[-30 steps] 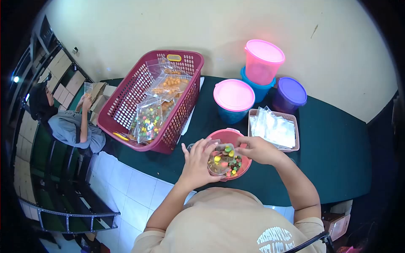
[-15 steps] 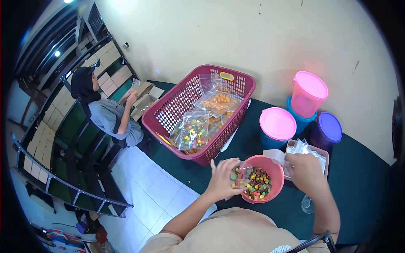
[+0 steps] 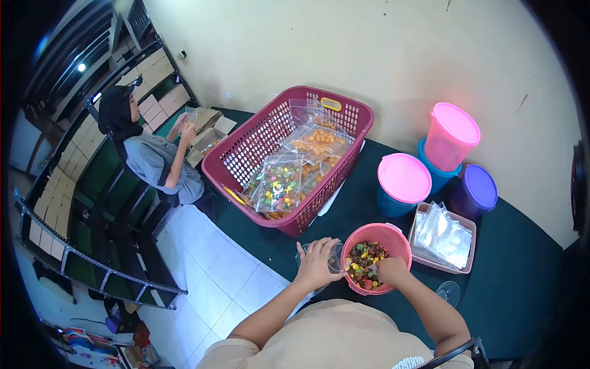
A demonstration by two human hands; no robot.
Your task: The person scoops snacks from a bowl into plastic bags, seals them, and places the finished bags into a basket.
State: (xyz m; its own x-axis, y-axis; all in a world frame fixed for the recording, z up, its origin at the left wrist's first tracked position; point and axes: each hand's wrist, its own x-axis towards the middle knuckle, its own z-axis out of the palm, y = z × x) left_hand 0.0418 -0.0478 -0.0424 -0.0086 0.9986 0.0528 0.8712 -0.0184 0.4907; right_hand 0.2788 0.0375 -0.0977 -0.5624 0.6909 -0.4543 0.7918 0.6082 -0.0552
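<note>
A pink bucket (image 3: 403, 241) stands in front of me, partly filled with small colourful button-shaped candies (image 3: 362, 257). My left hand (image 3: 318, 263) is wrapped around a clear, cup-like container (image 3: 335, 258) at the bucket's left side. Its far end is covered by my fingers. My right hand (image 3: 392, 270) reaches down into the bucket, fingers closed among the candies. Something pale shows at those fingertips, too small to make out. Right of the bucket, a pinkish tray (image 3: 462, 269) holds a pile of clear plastic bags (image 3: 439, 237).
A maroon basket (image 3: 216, 161) holds filled bags of candies and orange snacks. Lidded tubs, pink (image 3: 452, 138), blue (image 3: 396, 197) and purple (image 3: 476, 190), stand behind the tray. A clear round piece (image 3: 448, 293) lies near my right forearm. Another person (image 3: 161, 161) handles a bag by a cardboard box (image 3: 212, 138).
My right hand has left the tray side, where it held a clear bag, and gone down into the bucket. My left hand has shifted left, tilting the clear container away from the bucket.
</note>
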